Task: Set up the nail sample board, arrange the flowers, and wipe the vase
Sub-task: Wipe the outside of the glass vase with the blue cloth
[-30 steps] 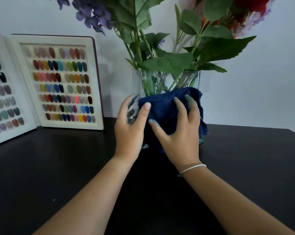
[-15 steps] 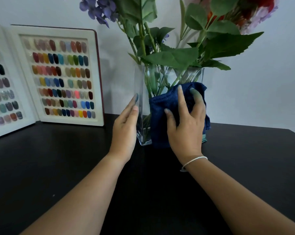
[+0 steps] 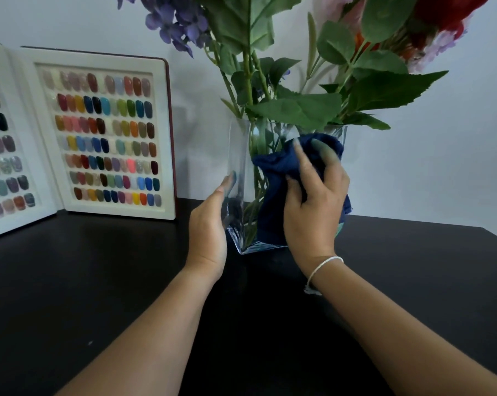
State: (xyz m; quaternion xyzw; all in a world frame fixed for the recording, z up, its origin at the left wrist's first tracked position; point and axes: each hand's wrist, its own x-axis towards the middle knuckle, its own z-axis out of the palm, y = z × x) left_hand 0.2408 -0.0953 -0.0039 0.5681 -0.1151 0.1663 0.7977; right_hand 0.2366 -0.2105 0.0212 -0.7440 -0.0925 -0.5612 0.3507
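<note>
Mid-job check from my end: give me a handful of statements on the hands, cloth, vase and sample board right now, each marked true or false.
1. The right hand presses a dark blue cloth against the glass vase. True.
2. The left hand is lifting the vase off the table. False: it rests flat against the vase's left side, and the vase stands on the black table.
3. The nail sample board stands open to the left of the vase. True.
4. The vase holds no stems. False: the flowers stand in it.
</note>
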